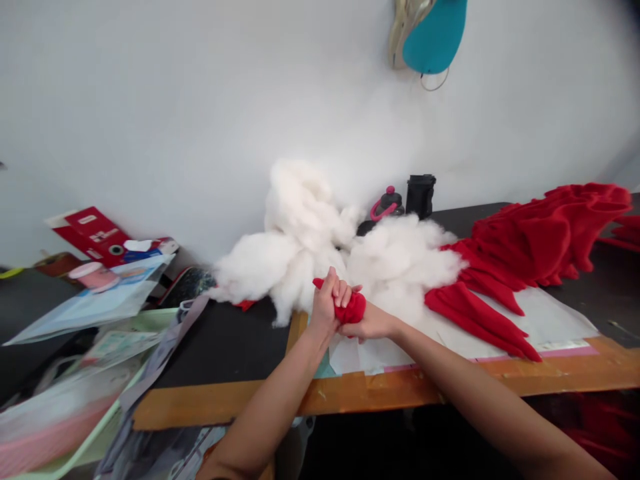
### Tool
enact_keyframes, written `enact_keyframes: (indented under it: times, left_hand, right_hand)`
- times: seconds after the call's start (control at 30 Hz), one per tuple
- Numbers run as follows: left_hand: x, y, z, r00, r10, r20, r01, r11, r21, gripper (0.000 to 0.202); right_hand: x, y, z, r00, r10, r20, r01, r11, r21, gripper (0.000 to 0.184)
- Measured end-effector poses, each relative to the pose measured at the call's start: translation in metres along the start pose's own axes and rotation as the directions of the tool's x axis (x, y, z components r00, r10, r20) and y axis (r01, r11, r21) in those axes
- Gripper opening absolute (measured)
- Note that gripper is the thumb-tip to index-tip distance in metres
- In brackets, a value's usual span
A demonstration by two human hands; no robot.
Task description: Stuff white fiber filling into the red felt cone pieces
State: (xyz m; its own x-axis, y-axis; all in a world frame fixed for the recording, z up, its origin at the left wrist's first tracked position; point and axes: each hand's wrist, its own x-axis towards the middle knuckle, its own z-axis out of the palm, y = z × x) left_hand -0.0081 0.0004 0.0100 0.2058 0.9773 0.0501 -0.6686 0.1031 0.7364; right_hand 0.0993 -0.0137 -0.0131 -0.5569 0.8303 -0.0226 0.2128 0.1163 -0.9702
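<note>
Both my hands meet over the near edge of the dark work table (235, 343), in front of a big heap of white stuffing (320, 247). My left hand (327, 301) is closed around the top of a small red fabric piece (351, 309). My right hand (367, 323) grips the same red piece from below and the right, fingers wrapped round it. The piece is bunched between the two hands. Its inside is hidden.
A pile of red fabric pieces (540, 247) lies at the right on white paper (550, 320). A black container (421, 195) and a pink-lidded bottle (387, 203) stand at the wall. Papers, plastic bags and a red box (93, 237) clutter the left. A teal object (433, 30) hangs above.
</note>
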Motion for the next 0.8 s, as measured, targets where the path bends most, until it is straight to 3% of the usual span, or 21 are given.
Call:
enact_keyframes:
  times: [0.13, 0.23, 0.37, 0.43, 0.57, 0.6, 0.67, 0.73, 0.8]
  left_hand:
    - [0.001, -0.006, -0.001, 0.997, 0.057, 0.055, -0.063, 0.990, 0.122, 0.054]
    - [0.002, -0.010, -0.002, 0.996, 0.077, 0.046, -0.085, 0.971, 0.224, 0.044]
    - [0.008, -0.010, -0.007, 0.997, 0.054, -0.057, -0.040, 0.973, 0.228, 0.046]
    - [0.013, -0.007, -0.012, 0.987, 0.099, -0.123, -0.068, 0.970, 0.232, 0.050]
    - [0.027, 0.005, -0.025, 0.915, 0.194, -0.354, -0.117, 0.967, 0.227, 0.051]
    - [0.030, 0.008, -0.027, 0.910, 0.201, -0.362, -0.133, 0.970, 0.204, 0.050]
    - [0.035, 0.013, -0.030, 0.923, 0.247, -0.296, -0.199, 0.963, 0.184, 0.047]
    - [0.036, 0.016, -0.032, 0.914, 0.356, -0.193, -0.290, 0.908, 0.301, 0.051]
    - [0.033, 0.015, -0.034, 0.873, 0.481, -0.077, -0.341, 0.717, 0.608, 0.057]
  right_hand:
    - [0.001, 0.003, 0.001, 1.000, 0.012, -0.001, -0.012, 1.000, -0.014, 0.025]
    - [0.001, 0.005, -0.003, 0.999, 0.052, -0.006, -0.052, 0.996, 0.067, 0.027]
    - [-0.001, 0.001, -0.011, 0.997, 0.047, -0.058, -0.033, 0.975, 0.220, 0.021]
    - [-0.002, -0.003, -0.015, 0.994, 0.014, -0.105, 0.013, 0.969, 0.247, 0.019]
    - [0.000, -0.008, -0.019, 0.974, -0.096, -0.207, 0.150, 0.953, 0.263, 0.035]
    - [0.001, -0.009, -0.020, 0.958, -0.111, -0.264, 0.186, 0.942, 0.280, 0.039]
    - [0.004, -0.009, -0.022, 0.916, -0.093, -0.389, 0.234, 0.914, 0.332, 0.038]
    - [0.006, -0.008, -0.024, 0.891, -0.063, -0.450, 0.261, 0.882, 0.393, 0.037]
    - [0.008, -0.005, -0.028, 0.898, -0.049, -0.436, 0.250, 0.874, 0.417, 0.039]
